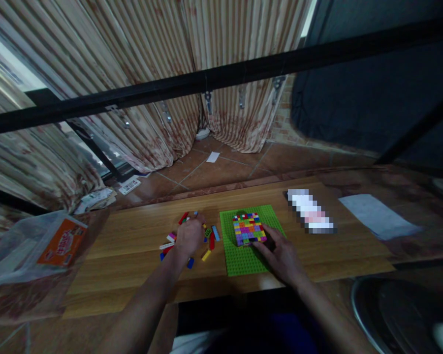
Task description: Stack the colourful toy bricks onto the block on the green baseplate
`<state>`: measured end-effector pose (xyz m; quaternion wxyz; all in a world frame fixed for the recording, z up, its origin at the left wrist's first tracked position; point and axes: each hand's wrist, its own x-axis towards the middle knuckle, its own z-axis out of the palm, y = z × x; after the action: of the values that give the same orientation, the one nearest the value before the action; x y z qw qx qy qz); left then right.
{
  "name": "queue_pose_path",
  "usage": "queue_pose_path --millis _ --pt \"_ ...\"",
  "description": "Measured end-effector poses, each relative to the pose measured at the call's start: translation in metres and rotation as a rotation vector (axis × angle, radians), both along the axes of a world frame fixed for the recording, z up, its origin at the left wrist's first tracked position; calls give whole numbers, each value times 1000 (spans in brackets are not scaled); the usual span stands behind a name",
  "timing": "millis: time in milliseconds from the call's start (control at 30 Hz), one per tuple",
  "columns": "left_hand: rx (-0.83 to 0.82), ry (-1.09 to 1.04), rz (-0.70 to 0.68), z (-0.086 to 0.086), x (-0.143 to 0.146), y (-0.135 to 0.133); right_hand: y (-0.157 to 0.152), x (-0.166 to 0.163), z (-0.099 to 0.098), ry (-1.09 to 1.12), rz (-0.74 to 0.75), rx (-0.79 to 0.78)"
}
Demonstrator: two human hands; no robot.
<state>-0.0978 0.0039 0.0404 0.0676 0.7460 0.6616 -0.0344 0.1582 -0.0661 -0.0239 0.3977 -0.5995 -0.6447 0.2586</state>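
Observation:
A block of many-coloured toy bricks [248,228] stands on a green studded baseplate [243,263]. My right hand [283,253] is at its near right corner, thumb along the front edge and fingers against the right side, holding it. My left hand [190,235] reaches down into a loose pile of bricks left of the baseplate; its fingertips are hidden behind the hand. Around it lie a light blue brick [216,233], a red brick [211,241], a yellow brick [205,255] and a dark blue brick [190,263], among several others.
The wooden table [121,255] carries it all. A blurred-out object [310,211] lies right of the baseplate, with a white sheet [378,215] beyond it. At the left stands a clear plastic tub [29,233] with an orange label. A dark metal bar [162,87] crosses before the curtains.

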Motion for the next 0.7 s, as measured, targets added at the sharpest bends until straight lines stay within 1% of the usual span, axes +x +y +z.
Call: queue_pose_path --millis 167,267,333,433,567,633,700 --pt "25 -96 10 2 -3 -2 0 0 1 -3 1 -9" --pt "64 -179 1 5 -1 -12 0 0 3 6 12 4" --pt "112 -311 -18 6 6 -25 0 0 3 3 10 11" --pt "137 -519 -109 3 23 -50 0 1 1 -22 1 7" --pt "140 -608 -181 -7 46 -76 0 1 0 -28 11 9" --pt "162 -617 -215 -10 53 -80 0 1 1 -23 16 16" --pt "196 -599 -245 -12 57 -79 0 1 2 -21 11 17"
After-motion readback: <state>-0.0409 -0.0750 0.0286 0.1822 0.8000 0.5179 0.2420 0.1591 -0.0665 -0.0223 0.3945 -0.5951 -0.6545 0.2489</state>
